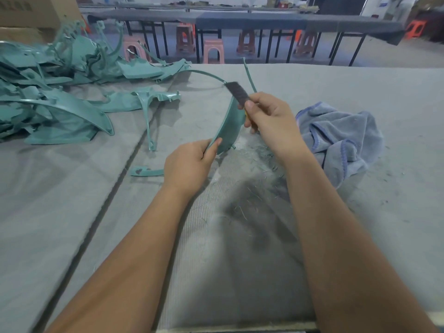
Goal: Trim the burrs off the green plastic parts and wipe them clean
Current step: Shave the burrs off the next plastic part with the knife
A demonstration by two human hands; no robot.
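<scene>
I hold a curved green plastic part (pixel 231 124) upright over the grey table. My left hand (pixel 191 164) grips its lower end, thumb along the edge. My right hand (pixel 271 118) grips a trimming knife whose dark blade (pixel 236 91) lies against the part's upper edge; a bit of yellow handle shows under the fingers. Thin arms of the part arc away to the left and up behind the blade. A blue-grey cloth (pixel 341 140) lies crumpled to the right of my right hand.
A heap of green plastic parts (pixel 55 92) fills the left of the table, with one long-legged part (pixel 149 102) and a small strip (pixel 146 171) nearer me. Green shavings (pixel 252 195) litter the felt. Benches and pink stools (pixel 212 51) stand behind.
</scene>
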